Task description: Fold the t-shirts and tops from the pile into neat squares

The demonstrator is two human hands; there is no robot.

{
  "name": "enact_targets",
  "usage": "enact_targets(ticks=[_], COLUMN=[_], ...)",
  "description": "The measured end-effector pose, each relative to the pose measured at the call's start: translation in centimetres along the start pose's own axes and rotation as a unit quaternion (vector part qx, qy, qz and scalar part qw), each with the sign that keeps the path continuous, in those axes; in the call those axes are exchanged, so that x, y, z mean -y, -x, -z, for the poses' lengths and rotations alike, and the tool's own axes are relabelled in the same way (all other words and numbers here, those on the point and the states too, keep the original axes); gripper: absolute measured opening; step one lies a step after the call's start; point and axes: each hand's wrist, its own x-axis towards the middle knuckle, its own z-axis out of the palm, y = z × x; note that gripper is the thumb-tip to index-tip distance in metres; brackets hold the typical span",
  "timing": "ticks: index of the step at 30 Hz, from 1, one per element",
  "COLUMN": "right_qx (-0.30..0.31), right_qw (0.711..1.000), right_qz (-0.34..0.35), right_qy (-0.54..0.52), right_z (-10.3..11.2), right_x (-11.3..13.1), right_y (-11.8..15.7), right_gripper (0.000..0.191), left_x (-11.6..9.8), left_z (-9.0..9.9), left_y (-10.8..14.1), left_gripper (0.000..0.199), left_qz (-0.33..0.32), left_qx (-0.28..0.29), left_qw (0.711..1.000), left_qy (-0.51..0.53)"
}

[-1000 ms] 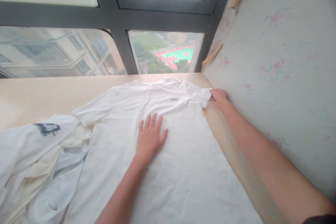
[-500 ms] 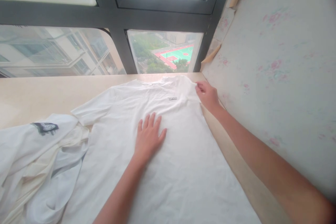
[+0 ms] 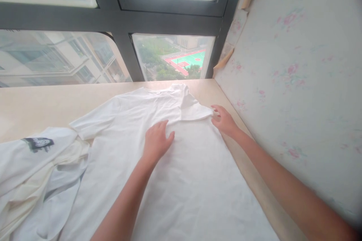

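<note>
A white T-shirt [image 3: 183, 173] lies spread on the pale sill, its collar toward the window and its left-hand sleeve stretched outward. The right-hand sleeve is turned over near the shoulder, covering most of the small chest print. My left hand [image 3: 158, 139] rests on the middle of the shirt, thumb apart from the fingers, holding nothing. At the tip of the right-hand sleeve is my right hand [image 3: 223, 119], its fingers parted and curved beside the fabric, with no cloth visibly gripped.
Crumpled white and cream clothes [image 3: 39, 180], one with a dark print, lie at the left. Behind the pale sill [image 3: 36, 101] stands a dark-framed window [image 3: 169, 22]. A wall with floral paper [image 3: 305, 94] borders the right side, its paper peeling near the window.
My right hand has moved toward me and opened from its pinch on the shirt. The right-hand sleeve and shoulder have shifted and turned over. My left hand's fingers are closer together.
</note>
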Motion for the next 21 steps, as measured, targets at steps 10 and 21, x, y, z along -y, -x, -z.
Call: enact_targets(ticks=[10, 21], right_qx=[-0.015, -0.141], right_qw=[0.993, 0.987], right_qz=[-0.119, -0.062], right_qy=[-0.013, 0.043], right_z=[-2.3, -2.0], right_x=[0.9, -0.5], right_y=[-3.1, -1.1], right_gripper=[0.035, 0.027], left_x=[-7.2, -9.0], left_z=[-2.0, -3.8], left_y=[-17.7, -25.7], left_gripper=[0.037, 0.031], left_qz=[0.038, 0.035], left_qx=[0.007, 0.056], left_qw=[0.988, 0.961], left_qy=[0.148, 0.269])
